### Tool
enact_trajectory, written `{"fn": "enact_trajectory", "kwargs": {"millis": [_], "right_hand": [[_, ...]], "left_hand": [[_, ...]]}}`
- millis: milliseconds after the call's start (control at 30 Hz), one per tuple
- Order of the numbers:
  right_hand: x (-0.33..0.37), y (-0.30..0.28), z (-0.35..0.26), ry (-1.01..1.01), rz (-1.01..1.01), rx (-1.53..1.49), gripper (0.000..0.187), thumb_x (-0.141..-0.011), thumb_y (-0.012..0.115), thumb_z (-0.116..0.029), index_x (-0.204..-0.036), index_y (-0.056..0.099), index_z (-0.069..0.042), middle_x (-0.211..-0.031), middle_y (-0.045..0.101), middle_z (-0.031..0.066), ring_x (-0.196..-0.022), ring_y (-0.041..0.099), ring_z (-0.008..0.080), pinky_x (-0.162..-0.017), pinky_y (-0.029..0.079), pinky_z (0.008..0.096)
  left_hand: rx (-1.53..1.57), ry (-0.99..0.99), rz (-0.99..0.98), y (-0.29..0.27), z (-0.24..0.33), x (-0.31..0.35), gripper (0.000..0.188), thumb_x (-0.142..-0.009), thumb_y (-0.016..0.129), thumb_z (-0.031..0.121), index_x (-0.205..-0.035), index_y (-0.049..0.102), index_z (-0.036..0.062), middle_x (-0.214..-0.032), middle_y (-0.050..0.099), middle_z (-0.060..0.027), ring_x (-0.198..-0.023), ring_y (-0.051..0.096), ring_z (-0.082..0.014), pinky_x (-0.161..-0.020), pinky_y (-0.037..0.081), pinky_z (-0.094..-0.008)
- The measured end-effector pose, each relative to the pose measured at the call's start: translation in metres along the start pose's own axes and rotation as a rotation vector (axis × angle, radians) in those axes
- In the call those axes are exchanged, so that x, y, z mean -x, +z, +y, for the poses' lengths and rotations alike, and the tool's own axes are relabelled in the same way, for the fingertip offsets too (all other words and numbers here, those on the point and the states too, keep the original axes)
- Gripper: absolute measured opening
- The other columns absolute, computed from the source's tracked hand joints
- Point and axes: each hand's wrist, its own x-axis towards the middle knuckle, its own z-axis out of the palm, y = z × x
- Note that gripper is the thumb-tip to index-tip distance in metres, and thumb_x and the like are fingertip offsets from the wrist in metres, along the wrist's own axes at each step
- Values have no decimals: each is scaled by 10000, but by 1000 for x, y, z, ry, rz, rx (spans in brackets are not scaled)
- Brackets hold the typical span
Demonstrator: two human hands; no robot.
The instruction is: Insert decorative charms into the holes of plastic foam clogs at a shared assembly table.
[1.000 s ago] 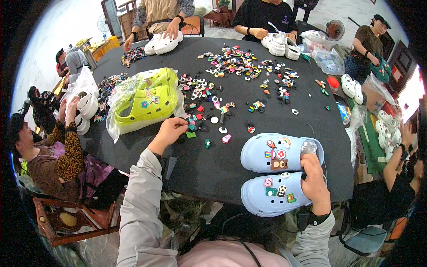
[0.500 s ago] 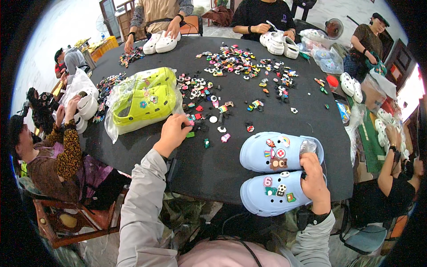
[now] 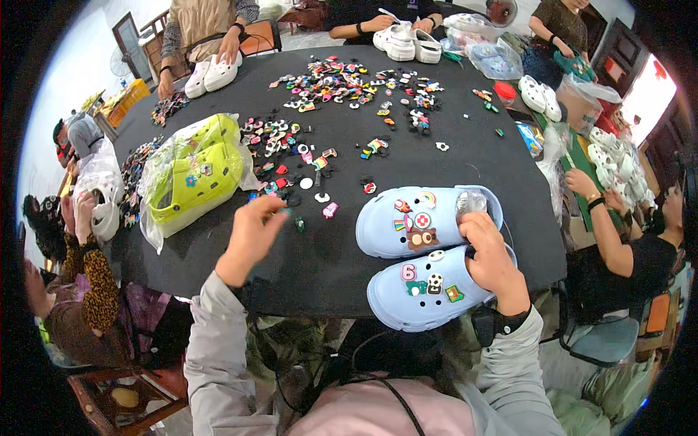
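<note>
Two light blue clogs lie side by side at the near right of the black table (image 3: 465,123). The nearer clog (image 3: 422,291) carries several small charms, and my right hand (image 3: 494,258) grips its heel opening. The farther clog (image 3: 418,221) also bears charms and has clear plastic stuffed in its heel. My left hand (image 3: 251,232) hovers over the table by a small green charm (image 3: 299,225), fingers pinched near the edge of a spread of loose charms (image 3: 291,156); what it holds is unclear.
A pair of lime green clogs in a clear bag (image 3: 193,174) lies left of my left hand. More charms (image 3: 349,80) cover the table's far half. Other people sit around the table with white clogs (image 3: 403,40), and bags of clogs (image 3: 611,156) stand at right.
My left hand has drawn back slightly toward me from the charm pile. My right hand stays on the nearer blue clog.
</note>
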Motion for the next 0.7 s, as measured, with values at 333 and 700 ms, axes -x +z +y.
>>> {"fn": "enact_trajectory", "kwargs": {"millis": [333, 700], "right_hand": [[2, -3, 0, 15, -16, -7, 311, -602, 590, 72, -884, 474, 13, -974, 529, 169, -923, 502, 376, -792, 415, 404], [5, -4, 1, -12, -8, 39, 351, -581, 638, -13, -912, 525, 8, -983, 550, 169, -975, 511, 365, -865, 414, 434]], "left_hand": [[50, 593, -478, 67, 153, 61, 197, -705, 754, 133, -866, 641, 115, -778, 618, -63, -702, 626, -259, -585, 473, -362], [-91, 739, -219, 86, 150, 72, 217, -663, 768, 143, -843, 647, 125, -848, 601, 6, -697, 577, -186, -588, 420, -319]]}}
